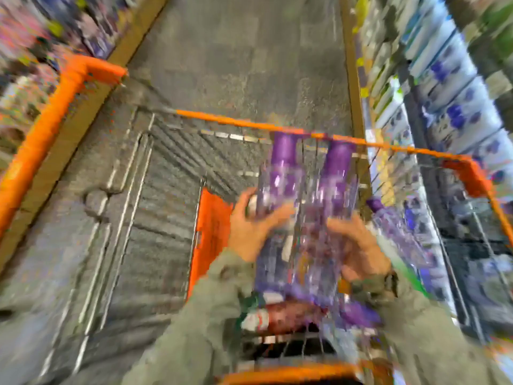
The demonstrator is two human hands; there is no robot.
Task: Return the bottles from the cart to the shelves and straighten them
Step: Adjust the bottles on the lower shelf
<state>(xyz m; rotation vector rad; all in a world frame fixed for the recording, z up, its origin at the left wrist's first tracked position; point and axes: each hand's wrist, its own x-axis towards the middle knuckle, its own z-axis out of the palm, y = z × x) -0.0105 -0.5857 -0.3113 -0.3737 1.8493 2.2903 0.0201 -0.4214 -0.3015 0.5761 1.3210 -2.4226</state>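
The picture is heavily blurred. Two clear bottles with purple caps, a left bottle (280,173) and a right bottle (334,179), are held side by side above the wire cart (155,195). My left hand (251,229) grips the left bottle from its left side. My right hand (358,247) grips the right bottle from its right side. Another purple-capped bottle (388,218) lies in the cart's right part. More purple bottles (358,312) lie low in the cart near me.
The cart has orange rims (249,124) and an orange handle (291,373) at the bottom. An orange flap (209,232) stands inside it. Shelves (449,107) of white and blue packages run along the right; colourful goods (30,51) fill the left shelves. Grey floor (244,56) lies ahead.
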